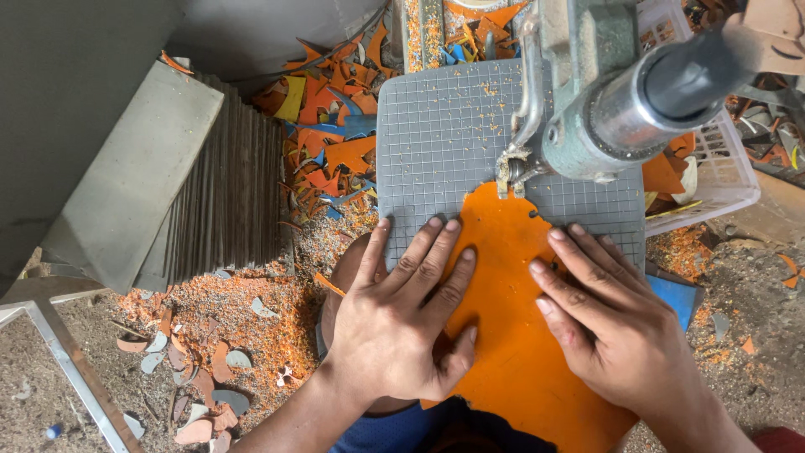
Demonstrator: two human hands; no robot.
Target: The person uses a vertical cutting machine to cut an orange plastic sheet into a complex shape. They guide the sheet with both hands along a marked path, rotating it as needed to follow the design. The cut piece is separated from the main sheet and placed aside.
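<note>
Orange sheet (511, 335), flat and irregular in outline, lies on the grey gridded table (436, 143) of a small cutting machine (587, 101), its far edge touching the blade (510, 172) that drops from the machine's grey-green head. The near part of the sheet overhangs the table toward the person's lap.

Left hand (402, 323) presses palm-down, its fingers (428, 252) spread fairly wide and lying half on the sheet's left edge, half on the bare grid; the thumb tucks against the sheet lower down. Right hand (616, 331) also lies flat, fingers (570, 277) close together and slanting toward the blade, resting on the sheet's right part with the outer ones over the table. Neither hand grips anything; both simply bear down (the sheet is steered by friction, not by a pinch).

To do this step well, as judged from the view: keep both palms low and the pressure even so that the sheet does not lift or chatter at the blade, feed slowly, turn the work from the wrists, and hold every fingertip well to the side of the cut line.

Around the table lie orange and blue offcuts (335, 126), sawdust (251, 310) on the floor, a stack of grey sheets (226, 193) at left, and a white basket (721, 168) of scraps at right.
</note>
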